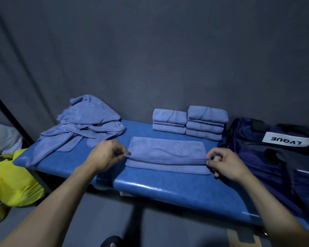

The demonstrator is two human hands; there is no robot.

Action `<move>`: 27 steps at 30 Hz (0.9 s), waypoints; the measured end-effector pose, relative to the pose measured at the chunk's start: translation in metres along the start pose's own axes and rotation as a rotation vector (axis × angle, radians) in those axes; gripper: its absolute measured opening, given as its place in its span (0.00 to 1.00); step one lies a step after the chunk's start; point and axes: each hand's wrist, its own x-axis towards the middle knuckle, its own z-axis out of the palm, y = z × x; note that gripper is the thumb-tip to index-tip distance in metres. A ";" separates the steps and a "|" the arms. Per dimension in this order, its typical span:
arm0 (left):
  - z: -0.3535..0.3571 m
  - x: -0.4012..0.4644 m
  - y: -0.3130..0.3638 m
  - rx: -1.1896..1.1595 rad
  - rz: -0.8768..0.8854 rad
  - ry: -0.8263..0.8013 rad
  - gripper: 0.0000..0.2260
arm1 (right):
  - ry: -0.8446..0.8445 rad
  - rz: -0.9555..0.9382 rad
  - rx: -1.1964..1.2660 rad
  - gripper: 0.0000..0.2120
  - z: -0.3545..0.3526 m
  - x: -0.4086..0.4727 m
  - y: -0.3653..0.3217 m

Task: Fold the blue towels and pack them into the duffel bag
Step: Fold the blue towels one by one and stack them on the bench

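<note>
Blue terry towel (168, 155) lies flat mid-tabletop (177, 189), long axis left–right, near edge folded up. Left hand (103, 155) pinches its left corner; right hand (225, 164) pinches the right corner, fingers curled. Duffel bag (268, 157), navy, sits at the right end; its white label reads "LVQUE", upside down to the camera. Folded towels (188, 122) form two stacks behind. Unfolded towels (82, 123) are heaped far left.

One blue towel (167, 155) lies flat mid-worktop, half folded. Unfolded pile (84, 122) sits back left, two folded stacks (189, 122) back right, navy duffel bag (268, 157) far right.
</note>
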 end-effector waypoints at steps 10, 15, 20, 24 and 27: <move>0.000 -0.008 0.002 -0.041 -0.001 0.036 0.08 | -0.003 0.023 0.217 0.09 0.000 -0.007 -0.008; 0.002 -0.011 -0.003 -0.033 -0.024 -0.071 0.09 | -0.050 0.091 0.179 0.02 -0.004 -0.014 -0.009; 0.000 -0.012 0.006 -0.115 -0.022 -0.027 0.09 | 0.008 0.094 0.160 0.05 0.000 -0.015 -0.011; 0.001 -0.014 0.009 -0.160 0.000 -0.050 0.07 | -0.011 0.093 0.075 0.06 0.004 -0.013 -0.007; 0.004 -0.017 0.005 -0.162 -0.020 -0.110 0.06 | -0.033 0.094 0.009 0.05 0.006 -0.012 -0.004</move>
